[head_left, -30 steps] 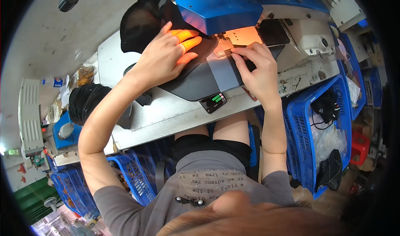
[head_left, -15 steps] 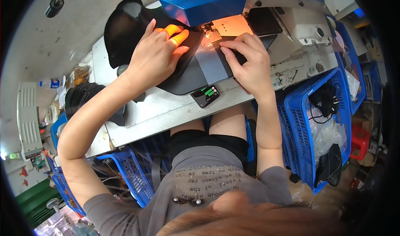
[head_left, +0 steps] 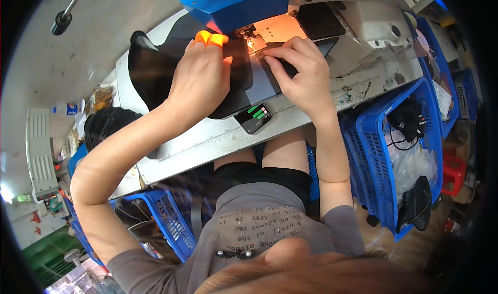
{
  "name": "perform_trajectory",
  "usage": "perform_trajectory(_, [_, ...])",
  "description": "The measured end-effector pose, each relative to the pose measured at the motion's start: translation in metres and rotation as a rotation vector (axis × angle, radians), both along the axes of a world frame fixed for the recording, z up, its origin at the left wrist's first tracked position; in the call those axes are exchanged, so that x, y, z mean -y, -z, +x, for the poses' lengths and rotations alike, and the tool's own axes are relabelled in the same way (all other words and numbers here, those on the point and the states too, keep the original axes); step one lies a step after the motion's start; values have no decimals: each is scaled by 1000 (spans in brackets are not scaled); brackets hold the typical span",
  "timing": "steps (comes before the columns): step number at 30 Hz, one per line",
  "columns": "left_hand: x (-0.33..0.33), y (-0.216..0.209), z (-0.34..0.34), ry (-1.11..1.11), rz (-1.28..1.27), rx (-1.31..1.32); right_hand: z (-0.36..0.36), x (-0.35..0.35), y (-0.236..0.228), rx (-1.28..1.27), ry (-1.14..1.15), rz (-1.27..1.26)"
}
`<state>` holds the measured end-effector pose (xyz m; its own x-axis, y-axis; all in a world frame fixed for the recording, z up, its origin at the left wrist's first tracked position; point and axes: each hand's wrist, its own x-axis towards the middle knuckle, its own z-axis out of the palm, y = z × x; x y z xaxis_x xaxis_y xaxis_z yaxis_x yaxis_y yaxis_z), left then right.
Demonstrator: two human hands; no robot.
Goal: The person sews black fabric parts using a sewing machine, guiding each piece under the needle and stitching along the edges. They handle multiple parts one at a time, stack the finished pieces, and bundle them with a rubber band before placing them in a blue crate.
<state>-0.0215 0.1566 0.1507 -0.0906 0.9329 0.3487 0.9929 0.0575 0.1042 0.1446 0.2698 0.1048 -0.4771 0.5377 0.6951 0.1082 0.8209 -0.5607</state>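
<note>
A black sheet piece with a curved, raised left end (head_left: 142,60) lies on the sewing machine's bed, under the blue machine head (head_left: 236,3). A lighter grey band (head_left: 262,88) crosses it below the lit presser foot (head_left: 252,37). My left hand (head_left: 201,78) rests on the piece left of the foot, palm down with its fingers forward and bent. Two of its fingers wear orange finger covers (head_left: 210,38). Just right of the foot, my right hand (head_left: 303,73) pinches the piece's edge between thumb and forefinger. The other fingertips of that hand are partly hidden.
A phone (head_left: 253,118) lies at the table's front, by the ruler marks on its edge (head_left: 207,148). Dark stacked pieces (head_left: 111,122) sit at the left. Blue crates (head_left: 365,154) stand at the right, others (head_left: 166,216) below the table at the left.
My left hand has turned and moved slightly right, its fingers now closer together. The black piece's raised left end has turned and sits lower. My right hand keeps its pinch near the foot.
</note>
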Motion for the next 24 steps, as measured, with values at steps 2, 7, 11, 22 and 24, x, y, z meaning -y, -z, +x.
perform_trajectory(2, [1,1,-3,7,-14,54,0,-1,2,-3,6,10])
perform_trajectory(7, [-4,-4,-2,-76,-111,152,-3,-1,5,-15,18,7])
perform_trajectory(11, [-7,-6,-8,-27,-144,90,-3,0,4,-13,28,14])
perform_trajectory(22, [-13,-20,-26,163,-212,-358,-2,2,2,0,19,-8])
perform_trajectory(24, [-11,-16,-29,161,-156,-373,-2,1,3,1,17,-13])
